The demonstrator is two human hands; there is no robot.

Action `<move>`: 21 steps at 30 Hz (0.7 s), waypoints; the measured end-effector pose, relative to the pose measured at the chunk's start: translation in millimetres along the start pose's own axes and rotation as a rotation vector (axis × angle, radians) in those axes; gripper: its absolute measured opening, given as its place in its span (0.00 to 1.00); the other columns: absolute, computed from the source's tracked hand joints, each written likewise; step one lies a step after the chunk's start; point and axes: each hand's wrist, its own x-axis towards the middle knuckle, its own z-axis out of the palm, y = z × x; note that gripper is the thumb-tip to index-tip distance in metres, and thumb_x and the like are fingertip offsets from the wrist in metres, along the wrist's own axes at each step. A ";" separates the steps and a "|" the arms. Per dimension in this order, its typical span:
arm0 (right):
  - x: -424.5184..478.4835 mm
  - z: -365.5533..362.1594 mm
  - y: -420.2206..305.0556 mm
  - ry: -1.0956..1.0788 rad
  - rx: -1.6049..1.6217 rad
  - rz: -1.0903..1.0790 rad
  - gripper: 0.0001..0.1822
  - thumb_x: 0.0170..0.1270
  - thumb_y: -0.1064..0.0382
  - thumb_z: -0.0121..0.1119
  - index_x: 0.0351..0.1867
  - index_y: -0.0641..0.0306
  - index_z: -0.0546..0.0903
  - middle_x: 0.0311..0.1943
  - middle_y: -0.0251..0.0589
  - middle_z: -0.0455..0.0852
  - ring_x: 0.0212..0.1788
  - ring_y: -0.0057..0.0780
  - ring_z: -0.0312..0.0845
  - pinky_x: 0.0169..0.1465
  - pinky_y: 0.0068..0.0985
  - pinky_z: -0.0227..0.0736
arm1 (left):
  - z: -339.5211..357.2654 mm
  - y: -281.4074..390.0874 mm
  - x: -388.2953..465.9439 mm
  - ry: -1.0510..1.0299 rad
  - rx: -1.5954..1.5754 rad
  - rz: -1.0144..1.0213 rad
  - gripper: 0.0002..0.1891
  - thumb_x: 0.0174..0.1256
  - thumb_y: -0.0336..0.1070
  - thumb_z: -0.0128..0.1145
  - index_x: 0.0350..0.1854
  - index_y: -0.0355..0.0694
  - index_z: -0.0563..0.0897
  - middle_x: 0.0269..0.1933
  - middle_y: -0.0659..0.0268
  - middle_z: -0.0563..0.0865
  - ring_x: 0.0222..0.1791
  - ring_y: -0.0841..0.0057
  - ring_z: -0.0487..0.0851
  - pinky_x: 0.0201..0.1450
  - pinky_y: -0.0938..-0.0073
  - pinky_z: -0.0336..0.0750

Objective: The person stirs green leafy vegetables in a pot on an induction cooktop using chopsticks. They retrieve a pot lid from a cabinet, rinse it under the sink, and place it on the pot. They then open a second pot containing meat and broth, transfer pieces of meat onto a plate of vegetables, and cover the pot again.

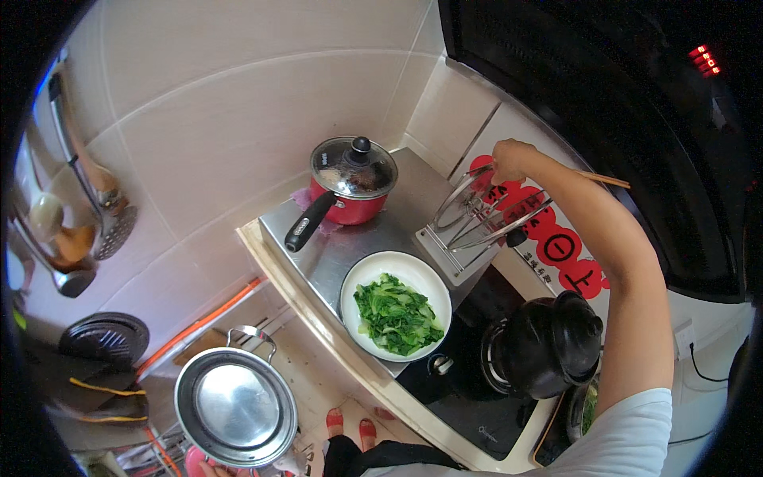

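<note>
My right hand [509, 161] is closed at the upper rim of a glass lid [456, 200] standing in a metal lid rack. Wooden chopsticks [605, 179] stick out behind my right forearm, in line with that hand; their grip is hidden. A second glass lid [503, 229] leans in the rack. At the bottom edge, my left hand [214, 471], mostly cut off, holds a shiny steel pot [235, 405] near a pink item [195, 460]. Cooked leafy greens [399, 313] lie in a white round dish [351, 280] on the steel counter surface.
A red saucepan [357, 208] with a glass lid stands in the corner. A black lidded pot [536, 346] sits on the black hob [477, 429]. Another pan [587, 411] holds greens at right. Ladles and a skimmer [116, 232] hang left. A black hood [596, 89] overhangs the right side.
</note>
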 end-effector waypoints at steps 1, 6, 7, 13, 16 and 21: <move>-3.0 -2.3 -1.1 0.033 -0.030 -0.015 0.18 0.38 0.55 0.65 0.25 0.69 0.79 0.24 0.49 0.81 0.23 0.36 0.79 0.28 0.29 0.74 | -5.5 -1.2 -3.6 -0.010 -0.004 0.006 0.04 0.62 0.36 0.49 0.32 0.42 0.73 0.23 0.72 0.73 0.18 0.86 0.67 0.15 0.85 0.63; -68.4 -43.1 -35.8 0.424 -0.119 -0.115 0.10 0.44 0.62 0.58 0.24 0.68 0.79 0.26 0.52 0.80 0.30 0.45 0.77 0.33 0.35 0.72 | -52.9 -20.7 -10.6 0.106 -0.011 0.037 0.16 0.64 0.51 0.43 0.29 0.44 0.75 0.18 0.74 0.66 0.25 0.81 0.72 0.27 0.73 0.72; -94.5 -48.3 -41.3 0.517 -0.105 -0.138 0.10 0.49 0.62 0.56 0.22 0.68 0.78 0.24 0.52 0.79 0.28 0.45 0.77 0.31 0.36 0.71 | -60.2 -24.8 -13.3 0.016 -0.042 0.055 0.16 0.64 0.50 0.43 0.29 0.44 0.75 0.13 0.77 0.58 0.19 0.84 0.67 0.24 0.75 0.70; -269.8 -47.2 -176.2 0.848 0.203 -0.907 0.06 0.55 0.66 0.51 0.26 0.67 0.77 0.22 0.50 0.77 0.28 0.46 0.74 0.31 0.35 0.68 | -80.2 -13.0 -99.9 0.123 -0.021 0.256 0.27 0.67 0.50 0.34 0.06 0.46 0.59 0.22 0.61 0.75 0.23 0.72 0.76 0.29 0.71 0.77; -351.7 -31.2 -231.5 0.732 0.263 -1.258 0.06 0.54 0.66 0.52 0.26 0.66 0.77 0.22 0.48 0.77 0.26 0.46 0.74 0.30 0.35 0.67 | -124.3 -10.2 -153.2 0.197 -0.097 0.257 0.28 0.67 0.49 0.32 0.06 0.44 0.60 0.34 0.52 0.78 0.33 0.67 0.79 0.31 0.69 0.79; -449.5 -10.6 -306.7 0.413 0.746 -1.660 0.07 0.56 0.65 0.54 0.31 0.67 0.77 0.23 0.45 0.79 0.20 0.33 0.73 0.25 0.22 0.67 | -206.9 5.3 -252.4 0.375 -0.168 0.383 0.28 0.67 0.49 0.32 0.06 0.43 0.59 0.44 0.49 0.76 0.38 0.67 0.79 0.30 0.71 0.80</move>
